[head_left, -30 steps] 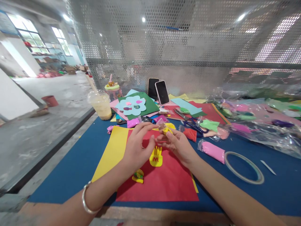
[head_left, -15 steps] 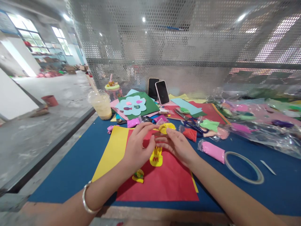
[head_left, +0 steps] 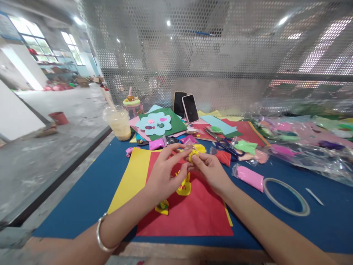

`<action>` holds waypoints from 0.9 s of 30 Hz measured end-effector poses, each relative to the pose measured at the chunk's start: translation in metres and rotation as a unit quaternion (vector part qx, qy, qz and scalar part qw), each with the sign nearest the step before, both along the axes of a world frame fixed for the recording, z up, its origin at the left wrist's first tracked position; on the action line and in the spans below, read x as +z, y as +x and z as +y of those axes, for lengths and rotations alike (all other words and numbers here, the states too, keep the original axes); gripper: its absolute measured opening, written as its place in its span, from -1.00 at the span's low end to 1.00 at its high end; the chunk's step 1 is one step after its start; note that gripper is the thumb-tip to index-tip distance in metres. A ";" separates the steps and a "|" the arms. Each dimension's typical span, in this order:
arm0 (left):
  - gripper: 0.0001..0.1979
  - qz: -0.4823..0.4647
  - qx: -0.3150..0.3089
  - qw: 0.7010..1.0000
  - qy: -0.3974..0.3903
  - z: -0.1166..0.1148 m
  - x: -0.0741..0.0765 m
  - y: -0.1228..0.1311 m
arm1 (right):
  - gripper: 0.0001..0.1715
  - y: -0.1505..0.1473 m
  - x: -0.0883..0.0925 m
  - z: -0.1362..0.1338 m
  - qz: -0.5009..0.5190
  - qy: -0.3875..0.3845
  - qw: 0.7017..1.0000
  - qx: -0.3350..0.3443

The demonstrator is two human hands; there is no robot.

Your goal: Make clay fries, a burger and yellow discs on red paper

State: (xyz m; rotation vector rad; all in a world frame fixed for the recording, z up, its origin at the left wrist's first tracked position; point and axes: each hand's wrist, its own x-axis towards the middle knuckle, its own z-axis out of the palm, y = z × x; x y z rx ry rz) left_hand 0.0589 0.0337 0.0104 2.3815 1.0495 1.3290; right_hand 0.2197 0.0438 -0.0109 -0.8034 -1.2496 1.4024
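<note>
A small lump of yellow clay (head_left: 192, 156) is pinched between the thumb and fingers of my right hand (head_left: 211, 170). From the other side, my left hand (head_left: 165, 173) reaches its fingertips to the lump, its thumb standing apart from the fingers. Just behind the lump is more yellow clay (head_left: 200, 148), apparently in a clear packet. Below my hands, a yellow clay fries shape (head_left: 184, 189) with a red M lies on red paper (head_left: 193, 217), partly hidden by my left fingers. A small clay burger (head_left: 163, 207) sits beside my left wrist.
Yellow paper (head_left: 129, 180) shows under the red sheet. Around are a drink cup (head_left: 118, 125), two phones (head_left: 191, 108), scissors (head_left: 227, 149), a pink clay packet (head_left: 249, 178), a tape roll (head_left: 286, 197) and a white strip (head_left: 314, 196). Metal mesh (head_left: 193, 55) rises behind.
My right thumb has moved slightly down and left, and a small yellow lump now shows in its pinch, in front of the other yellow clay. My left fingers have come further right, onto the lump.
</note>
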 end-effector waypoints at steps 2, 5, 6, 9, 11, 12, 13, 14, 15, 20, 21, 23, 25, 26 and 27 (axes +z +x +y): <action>-0.66 0.000 -0.001 1.000 0.003 -0.001 0.000 0.001 | -0.56 0.000 -0.001 0.000 -0.013 0.000 1.000 -0.016; -0.67 -0.003 0.010 1.000 0.019 0.001 -0.001 0.001 | -0.51 -0.001 -0.002 0.000 0.008 -0.037 0.999 -0.004; -0.68 -0.003 0.013 0.999 0.029 0.002 -0.001 0.000 | -0.47 -0.001 -0.002 0.000 0.026 -0.058 0.998 0.004; -0.70 0.025 0.012 0.997 0.073 0.002 -0.002 -0.001 | -0.33 -0.002 -0.002 0.000 0.072 -0.093 0.993 0.021; -0.70 0.065 0.008 0.993 0.100 0.000 -0.003 -0.001 | -0.36 -0.002 -0.001 0.000 0.076 -0.082 0.993 0.023; -0.69 0.081 0.008 0.991 0.106 -0.001 -0.003 0.000 | -0.42 -0.002 -0.001 -0.001 0.072 -0.071 0.995 0.024; -0.68 0.090 0.010 0.990 0.108 -0.002 -0.003 0.000 | -0.48 -0.002 0.000 -0.001 0.069 -0.062 0.995 0.025; -0.67 0.088 0.014 0.990 0.106 -0.003 -0.004 0.001 | -0.52 -0.002 0.000 -0.001 0.068 -0.055 0.996 0.027; -0.66 0.076 0.021 0.992 0.102 -0.004 -0.004 0.002 | -0.55 -0.002 0.001 -0.002 0.069 -0.053 0.996 0.030; -0.74 -0.016 0.073 0.992 0.097 -0.002 -0.003 0.001 | -0.54 -0.003 0.001 -0.002 0.049 -0.043 0.998 0.017; -0.75 -0.014 0.074 0.992 0.098 -0.001 -0.003 0.001 | -0.54 -0.003 0.000 -0.002 0.036 -0.038 0.999 0.014; -0.77 0.002 0.065 0.993 0.103 0.001 -0.003 0.000 | -0.54 -0.002 -0.001 -0.002 0.013 -0.030 0.999 0.013; -0.78 0.012 0.059 0.991 0.118 0.002 -0.003 -0.001 | -0.52 -0.002 -0.001 -0.002 0.010 -0.033 0.999 0.019; -0.79 0.013 0.059 0.990 0.127 0.002 -0.003 -0.002 | -0.49 -0.002 -0.001 -0.002 0.018 -0.042 0.999 0.026; -0.81 0.013 0.061 0.989 0.133 0.002 -0.002 -0.002 | -0.44 -0.002 -0.001 -0.002 0.029 -0.055 0.997 0.035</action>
